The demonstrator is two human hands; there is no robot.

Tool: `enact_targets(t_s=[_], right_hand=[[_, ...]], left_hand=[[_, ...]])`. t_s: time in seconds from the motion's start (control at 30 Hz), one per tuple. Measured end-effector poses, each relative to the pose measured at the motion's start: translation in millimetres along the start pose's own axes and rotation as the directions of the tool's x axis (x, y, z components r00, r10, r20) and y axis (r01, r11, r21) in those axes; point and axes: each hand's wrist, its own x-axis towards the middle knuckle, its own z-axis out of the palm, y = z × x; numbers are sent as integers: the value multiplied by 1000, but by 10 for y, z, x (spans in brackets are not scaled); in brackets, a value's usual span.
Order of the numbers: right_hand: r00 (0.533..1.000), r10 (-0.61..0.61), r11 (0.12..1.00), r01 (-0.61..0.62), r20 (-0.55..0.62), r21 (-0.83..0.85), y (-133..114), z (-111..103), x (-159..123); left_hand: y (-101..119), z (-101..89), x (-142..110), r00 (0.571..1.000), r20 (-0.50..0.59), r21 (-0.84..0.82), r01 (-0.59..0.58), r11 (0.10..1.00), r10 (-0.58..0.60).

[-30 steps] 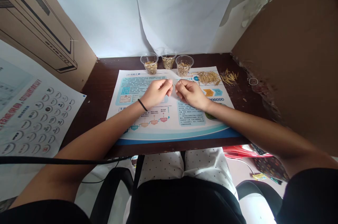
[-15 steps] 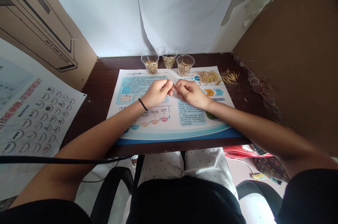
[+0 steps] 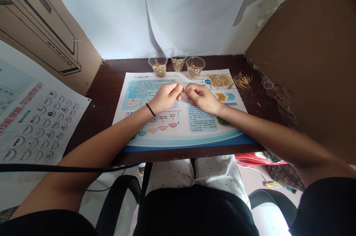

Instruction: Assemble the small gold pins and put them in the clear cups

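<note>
My left hand (image 3: 167,98) is closed in a pinch above the printed sheet (image 3: 155,139), a black band around its wrist. Facing it, my right hand (image 3: 201,98) is pinched too, and the fingertips of both hands nearly meet. A tiny gold-coloured metal pin (image 3: 184,90) shows between them, mostly covered by the fingers. Just beyond the hands stand three clear plastic cups, the left cup (image 3: 158,66), the middle cup (image 3: 178,63) and the right cup (image 3: 195,68), each holding small gold-coloured metal parts. A pile of longer gold pins (image 3: 221,81) lies on the sheet's far right corner.
More gold pins (image 3: 243,80) are scattered on the dark tabletop beside the sheet. A small white ring (image 3: 267,85) lies farther right. Cardboard walls rise at the left (image 3: 55,24) and right (image 3: 311,61). Another printed sheet (image 3: 36,117) leans at the left.
The fingertips have shifted slightly against each other, and less of the gold pin shows between them. Cups and piles stay where they were.
</note>
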Motion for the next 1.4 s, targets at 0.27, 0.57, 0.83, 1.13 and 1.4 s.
enact_targets(t_s=[0.27, 0.57, 0.83, 1.13, 1.4], right_hand=[[999, -47, 994, 49, 26, -101, -45, -26, 14], [999, -43, 989, 46, 29, -144, -67, -36, 16], [996, -79, 968, 66, -45, -241, -30, 5, -2], [989, -109, 933, 67, -100, -353, -53, 60, -4], [996, 77, 980, -82, -36, -179, -130, 48, 5]], left_hand=[[13, -6, -15, 999, -30, 96, -29, 995, 32], [61, 26, -61, 993, -104, 269, -31, 963, 61], [86, 74, -55, 991, -136, 278, 23, 960, 16], [120, 138, -58, 977, -213, 313, 55, 948, 14], [87, 59, -8, 990, -135, 167, 61, 984, -38]])
